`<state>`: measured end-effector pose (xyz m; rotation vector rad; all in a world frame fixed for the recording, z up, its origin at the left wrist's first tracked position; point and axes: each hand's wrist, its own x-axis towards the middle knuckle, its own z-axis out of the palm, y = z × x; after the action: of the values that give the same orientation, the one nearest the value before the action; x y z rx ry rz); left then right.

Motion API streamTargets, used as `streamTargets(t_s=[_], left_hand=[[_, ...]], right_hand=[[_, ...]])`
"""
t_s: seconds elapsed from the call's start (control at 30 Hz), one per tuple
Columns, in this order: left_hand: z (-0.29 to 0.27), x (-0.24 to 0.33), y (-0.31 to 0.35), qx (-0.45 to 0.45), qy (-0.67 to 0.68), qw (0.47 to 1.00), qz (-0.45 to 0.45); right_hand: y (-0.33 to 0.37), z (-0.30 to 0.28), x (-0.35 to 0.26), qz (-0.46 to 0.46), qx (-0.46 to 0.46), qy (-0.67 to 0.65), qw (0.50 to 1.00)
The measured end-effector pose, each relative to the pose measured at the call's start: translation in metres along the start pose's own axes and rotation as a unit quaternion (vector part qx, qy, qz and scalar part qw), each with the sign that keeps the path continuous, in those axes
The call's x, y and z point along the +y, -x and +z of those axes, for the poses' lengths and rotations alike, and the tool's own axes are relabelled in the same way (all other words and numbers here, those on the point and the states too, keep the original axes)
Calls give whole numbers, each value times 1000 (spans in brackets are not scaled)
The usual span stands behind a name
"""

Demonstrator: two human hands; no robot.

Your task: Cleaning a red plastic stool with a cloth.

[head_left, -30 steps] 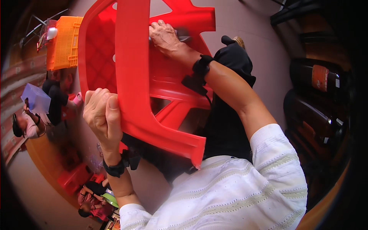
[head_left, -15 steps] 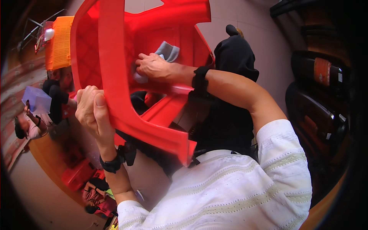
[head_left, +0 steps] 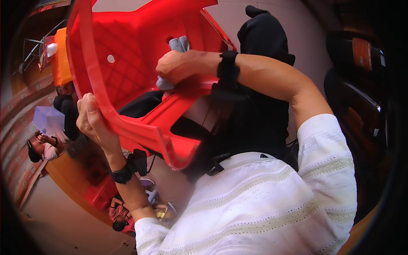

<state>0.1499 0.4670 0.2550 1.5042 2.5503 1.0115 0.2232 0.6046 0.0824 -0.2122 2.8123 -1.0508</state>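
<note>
A red plastic stool (head_left: 131,72) is tilted in front of me, its hollow underside and legs toward me. My left hand (head_left: 95,121) is closed around the edge of one stool leg on the left. Inside the hollow, my right hand (head_left: 178,66) is closed on a grey-blue cloth (head_left: 165,83), pressed near the inner wall. The cloth sticks out above and below the fist; its middle is hidden by the fingers. Black bands circle both wrists.
My dark-trousered knee (head_left: 263,38) is beyond the right forearm. Dark glossy furniture (head_left: 357,97) lines the right. Far left are an orange plastic basket (head_left: 62,59), a person beside a translucent bin (head_left: 49,120), and another person (head_left: 121,216) lower down, near a red stool (head_left: 100,191).
The stool has tilted and shifted left, showing more of its inner wall and a round hole. My left hand moved slightly left with it; the right hand still grips the cloth.
</note>
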Motion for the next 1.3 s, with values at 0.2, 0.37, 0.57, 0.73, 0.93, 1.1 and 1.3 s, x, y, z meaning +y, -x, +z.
streamTargets(t_s=[0.2, 0.37, 0.57, 0.73, 0.93, 1.1, 1.3], left_hand=[[2, -2, 1, 17, -7, 1000, 0], [2, 0, 2, 20, -5, 1000, -2], [3, 2, 3, 16, -18, 1000, 1], [8, 0, 3, 35, -4, 999, 13], [2, -1, 2, 22, -49, 998, 16], [1, -4, 7, 38, -34, 999, -9], [2, -4, 6, 31, -24, 999, -11]], right_hand=[[54, -31, -9, 101, -147, -44, 983], [93, -26, 11, 125, -147, -69, 979], [109, -25, 28, 118, -189, -113, 968], [96, -15, 28, 95, -146, -89, 981], [54, 3, 18, 47, 17, -123, 991], [-13, 30, 15, 12, 118, -144, 982], [-51, 29, 10, 46, 116, -116, 985]])
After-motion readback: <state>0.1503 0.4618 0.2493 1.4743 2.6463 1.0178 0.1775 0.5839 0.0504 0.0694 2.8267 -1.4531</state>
